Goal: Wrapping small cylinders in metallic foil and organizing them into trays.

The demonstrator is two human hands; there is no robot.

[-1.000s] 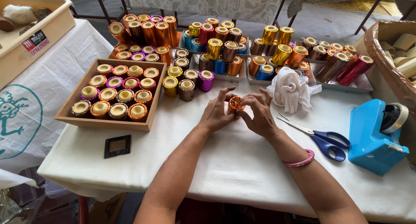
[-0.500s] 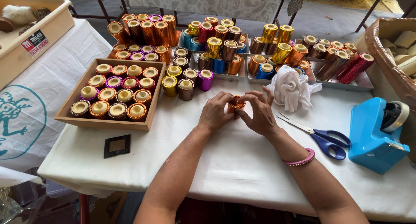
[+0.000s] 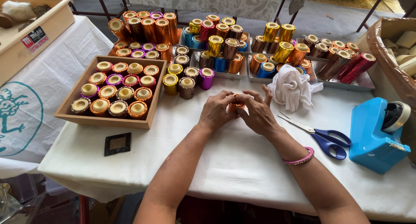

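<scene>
Both hands mid-table on white cloth (image 3: 242,163). Left hand (image 3: 215,111) & right hand (image 3: 257,115) pinch small orange foil holder (image 3: 236,103) betw. fingertips, fingers clamped round it. Wooden tray (image 3: 69,107) of foil holders to left; rag (image 3: 291,86), scissors (image 3: 323,137), blue tape dispenser (image 3: 372,135) to right.

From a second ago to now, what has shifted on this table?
Very little. Both hands, left hand and right hand, keep the small orange foil holder in their grip, fingers only slightly rearranged. The scissors, white cloth and wooden tray stayed put.
</scene>
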